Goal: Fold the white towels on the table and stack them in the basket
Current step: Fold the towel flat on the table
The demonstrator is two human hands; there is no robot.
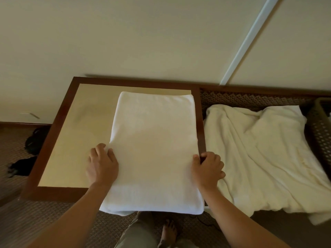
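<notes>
A wood-framed table (59, 140) stands against a pale wall. A folded white towel (154, 151) lies on its right half, long axis running away from the person, near end overhanging the front edge. A crumpled towel (259, 158) lies to the right, beside a brown basket (320, 133). The left hand (102, 165) pinches the folded towel's left edge; the right hand (207, 169) grips its right edge.
</notes>
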